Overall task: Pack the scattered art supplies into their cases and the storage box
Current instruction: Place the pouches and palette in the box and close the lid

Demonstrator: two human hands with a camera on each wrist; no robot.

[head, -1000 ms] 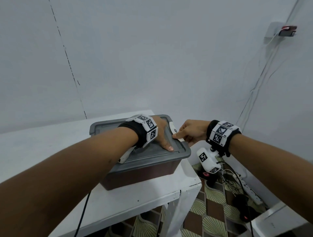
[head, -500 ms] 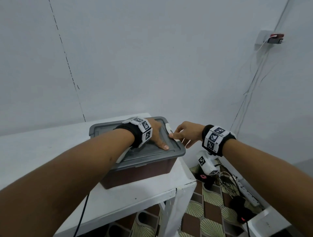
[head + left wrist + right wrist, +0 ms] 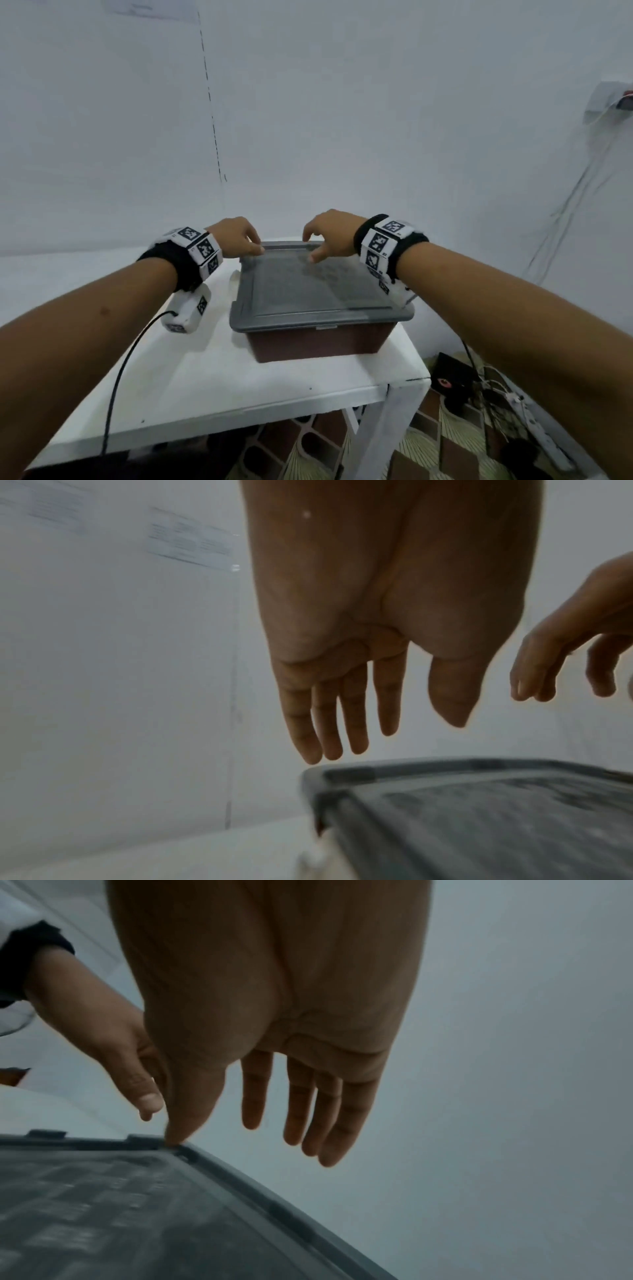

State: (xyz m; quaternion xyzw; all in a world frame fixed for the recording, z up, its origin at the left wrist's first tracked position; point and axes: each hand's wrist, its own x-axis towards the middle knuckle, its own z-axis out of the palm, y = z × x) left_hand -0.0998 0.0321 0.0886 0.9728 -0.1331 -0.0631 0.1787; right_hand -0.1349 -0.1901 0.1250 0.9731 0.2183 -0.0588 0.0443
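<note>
Two open hands [image 3: 239, 236] [image 3: 329, 233] over lidded storage box [image 3: 318, 301]

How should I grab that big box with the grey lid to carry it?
Probably from both short sides: slide your fingers under the overhanging rim of the grey lid. The storage box narrows below the rim, so the lip gives fingers something to hook.

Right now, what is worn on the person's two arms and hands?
Both forearms are bare, without sleeves or gloves. Each wrist carries a black band with white blocks printed with black square markers. A white camera unit hangs under the left wrist, trailing a black cable.
</note>
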